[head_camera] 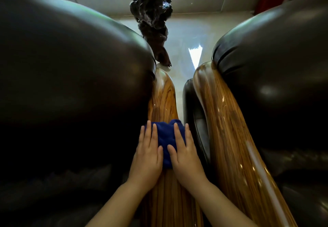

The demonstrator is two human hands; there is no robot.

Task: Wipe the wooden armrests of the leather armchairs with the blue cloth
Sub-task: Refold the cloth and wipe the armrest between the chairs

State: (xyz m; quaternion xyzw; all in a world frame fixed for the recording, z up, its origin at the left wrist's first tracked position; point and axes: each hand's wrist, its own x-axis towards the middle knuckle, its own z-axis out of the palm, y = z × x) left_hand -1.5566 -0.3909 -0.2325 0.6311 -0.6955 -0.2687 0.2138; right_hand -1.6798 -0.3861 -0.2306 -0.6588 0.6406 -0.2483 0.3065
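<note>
Both hands lie flat, fingers spread: the left hand (148, 153) and right hand (184, 153) press the cloth (166, 138) onto the left armrest (163, 99), gripping nothing. The cloth looks soft and light and should slide readily on glossy, likely slick wood; palm pressure at its edges suits it. The right armrest (229, 129) lies just beside.

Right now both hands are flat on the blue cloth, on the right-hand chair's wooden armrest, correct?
Not quite. Both the left hand and right hand do press flat on the blue cloth, but the head view shows it on the left-hand chair's wooden armrest. The right-hand chair's armrest is untouched.
</note>
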